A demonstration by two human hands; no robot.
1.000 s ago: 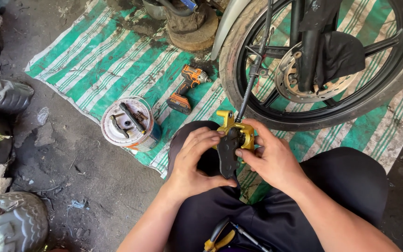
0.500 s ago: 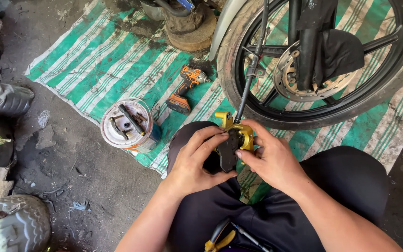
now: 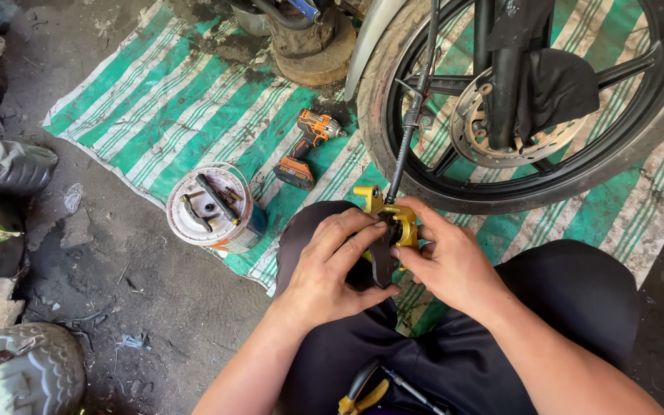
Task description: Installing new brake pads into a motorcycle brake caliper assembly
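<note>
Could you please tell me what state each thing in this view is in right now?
Yellow brake caliper: off the wheel, held over the lap, hose attached.
Left hand: gripping the caliper.
Right hand: gripping the caliper.
Brake hose: running up from the caliper.
Front wheel: upright, disc bare.
Cordless drill: lying on the striped mat.
Plastic tub: open, parts inside.

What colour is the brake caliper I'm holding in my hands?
Yellow-gold, with a dark brake pad in front of it. The brake caliper shows best in the head view.

Two hands [image 3: 393,265], one yellow brake caliper [image 3: 387,219], one cordless drill [image 3: 305,147], one wheel [image 3: 532,200], one tub of tools [image 3: 210,209], one striped tarp [image 3: 186,100].
</note>
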